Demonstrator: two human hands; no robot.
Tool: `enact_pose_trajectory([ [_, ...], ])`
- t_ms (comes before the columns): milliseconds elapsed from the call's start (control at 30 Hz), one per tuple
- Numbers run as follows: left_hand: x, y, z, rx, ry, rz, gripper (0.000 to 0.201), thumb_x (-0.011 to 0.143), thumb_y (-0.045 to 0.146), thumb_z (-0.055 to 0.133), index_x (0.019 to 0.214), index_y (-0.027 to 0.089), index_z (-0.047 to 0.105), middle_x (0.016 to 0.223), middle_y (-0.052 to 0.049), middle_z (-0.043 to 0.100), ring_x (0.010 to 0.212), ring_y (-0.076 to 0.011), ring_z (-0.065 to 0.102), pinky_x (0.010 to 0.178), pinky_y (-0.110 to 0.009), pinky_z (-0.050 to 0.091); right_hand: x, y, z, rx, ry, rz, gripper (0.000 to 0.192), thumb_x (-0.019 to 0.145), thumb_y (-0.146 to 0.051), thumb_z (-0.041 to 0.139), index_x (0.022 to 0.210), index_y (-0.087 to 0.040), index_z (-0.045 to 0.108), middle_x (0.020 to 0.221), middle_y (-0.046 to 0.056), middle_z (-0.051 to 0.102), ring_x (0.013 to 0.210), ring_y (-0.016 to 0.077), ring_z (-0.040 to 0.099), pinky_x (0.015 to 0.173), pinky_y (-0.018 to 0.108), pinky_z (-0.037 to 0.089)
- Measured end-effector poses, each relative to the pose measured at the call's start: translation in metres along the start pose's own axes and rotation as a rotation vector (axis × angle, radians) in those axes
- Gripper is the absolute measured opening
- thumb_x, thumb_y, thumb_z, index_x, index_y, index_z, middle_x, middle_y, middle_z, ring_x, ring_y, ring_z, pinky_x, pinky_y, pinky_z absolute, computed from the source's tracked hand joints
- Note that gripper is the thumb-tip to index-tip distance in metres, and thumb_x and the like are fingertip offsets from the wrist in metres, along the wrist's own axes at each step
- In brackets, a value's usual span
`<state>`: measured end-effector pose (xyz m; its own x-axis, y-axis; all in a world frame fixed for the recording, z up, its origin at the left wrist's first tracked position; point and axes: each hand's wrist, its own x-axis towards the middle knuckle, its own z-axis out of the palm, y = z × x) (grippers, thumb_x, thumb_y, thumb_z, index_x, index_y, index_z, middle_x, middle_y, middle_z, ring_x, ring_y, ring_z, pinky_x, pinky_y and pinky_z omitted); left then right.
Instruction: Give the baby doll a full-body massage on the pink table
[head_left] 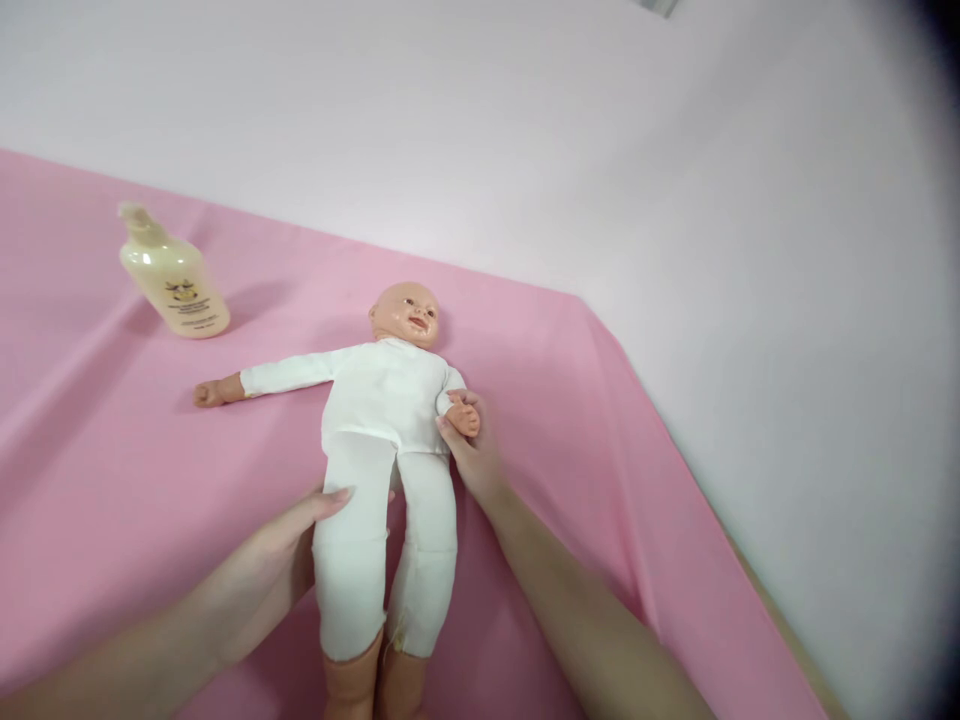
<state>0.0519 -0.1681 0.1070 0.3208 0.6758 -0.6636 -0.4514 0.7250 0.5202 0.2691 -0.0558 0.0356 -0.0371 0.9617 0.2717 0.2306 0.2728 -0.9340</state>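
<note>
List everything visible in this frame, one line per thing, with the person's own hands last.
doll: 1, white cloth body, tan head and limbs, lying face up mid-sheet
pump bottle: 1, cream, far left on the sheet
sheet: 1, pink, covering the surface
wall: white, behind and to the right
left hand: 1, gripping the doll's thigh from the side
right hand: 1, holding the doll's hand by its hip

A cream pump bottle (175, 277) stands on the pink cloth (112, 450) — pale wall (675, 150) behind.
</note>
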Motion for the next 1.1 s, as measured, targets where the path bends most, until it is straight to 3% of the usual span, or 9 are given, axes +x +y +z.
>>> enact_pose_trajectory([
  [1100, 0.0017, -0.0012, -0.0003, -0.009, -0.006, 0.010, 0.056, 0.083, 0.039, 0.070, 0.136, 0.020, 0.064, 0.133, -0.010, 0.069, 0.139, -0.0351, 0.051, 0.120, -0.046, 0.035, 0.0003, -0.0017, -0.0002, -0.006, -0.005, 0.003, 0.028, 0.082, -0.039, 0.064, 0.105, -0.027, 0.052, 0.104, 0.003, 0.062, 0.101, 0.0206, 0.061, 0.098, 0.039, 0.049],
])
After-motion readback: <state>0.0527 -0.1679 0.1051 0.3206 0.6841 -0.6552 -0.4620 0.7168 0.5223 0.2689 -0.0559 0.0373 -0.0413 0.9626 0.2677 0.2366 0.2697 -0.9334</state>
